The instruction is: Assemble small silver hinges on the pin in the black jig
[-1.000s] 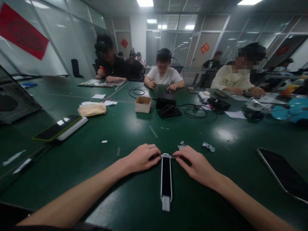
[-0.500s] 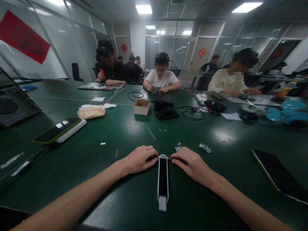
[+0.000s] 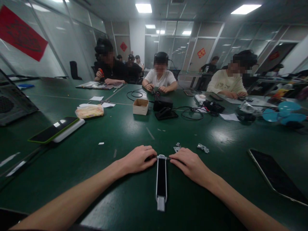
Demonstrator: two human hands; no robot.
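A long, narrow device (image 3: 161,179) with a black face, a white rim and a silver tab at its near end lies on the green table, pointing towards me. My left hand (image 3: 140,159) is closed at the left of its far end, thumb and fingers pinching the end of a thin crosspiece there. Opposite it, my right hand (image 3: 189,163) pinches the crosspiece's dark right end. The fingertips hide most of what they grip. Just beyond my right fingers lies a small metal bracket (image 3: 177,149), partly covered by the hand. Farther right is another bent metal piece (image 3: 203,148).
A phone (image 3: 276,176) lies to the right, and a green-edged phone (image 3: 54,130) rests on a white block at left. Ahead stand a small open box (image 3: 140,106) and a black device (image 3: 163,106) with cables. Blue fan blades (image 3: 284,113) are at far right. Several people sit around.
Both hands keep the same pinch at the device's far end. The whole view has shifted slightly, so things appear a little farther left.
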